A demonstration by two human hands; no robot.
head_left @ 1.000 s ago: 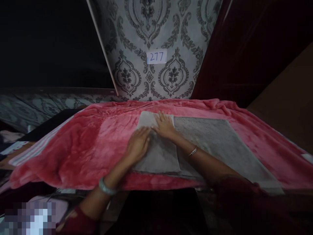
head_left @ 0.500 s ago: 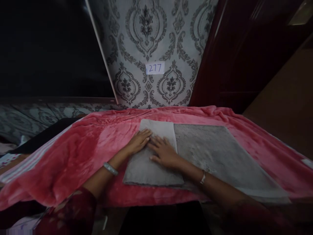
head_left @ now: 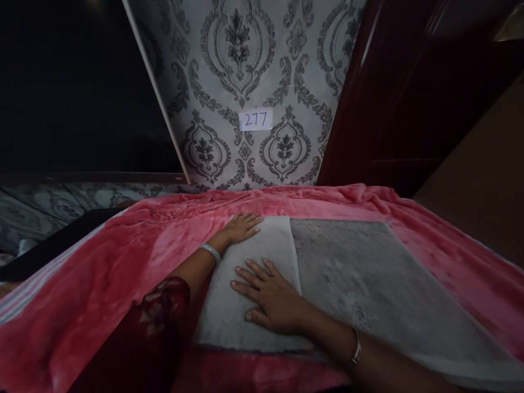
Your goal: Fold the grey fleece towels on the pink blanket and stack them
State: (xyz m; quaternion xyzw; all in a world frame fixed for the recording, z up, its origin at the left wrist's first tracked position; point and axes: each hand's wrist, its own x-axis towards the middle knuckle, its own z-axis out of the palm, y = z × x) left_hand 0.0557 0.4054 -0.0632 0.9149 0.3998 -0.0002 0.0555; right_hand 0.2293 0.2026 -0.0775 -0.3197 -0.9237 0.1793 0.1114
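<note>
1. On the folded part of the grey cloth (head_left: 254, 284), the right hand (head_left: 272, 299) is laid flat, fingers spread and palm down; nothing is gripped.
2. At the far left corner of that fold, the left hand (head_left: 241, 227) is pressed flat too, fingers together and extended, with nothing clasped. A bangle (head_left: 210, 252) is worn at its wrist, and a thin bracelet (head_left: 357, 347) at the right wrist.
3. The cloth is spread on a pink blanket (head_left: 123, 262). Its left portion is doubled over, lighter side up, and a straight edge is seen where the flap ends just beside the right hand.
4. The rest of the cloth (head_left: 368, 278) is left single and darker, stretched out to the right.
5. By judgement, one fold is made and is being flattened; the long unfolded stretch to the right is yet to be dealt with, so the work is taken to be at an early stage.
6. Behind the blanket, patterned wallpaper (head_left: 245, 65) is seen, with a label (head_left: 255, 120) marked 277.
</note>
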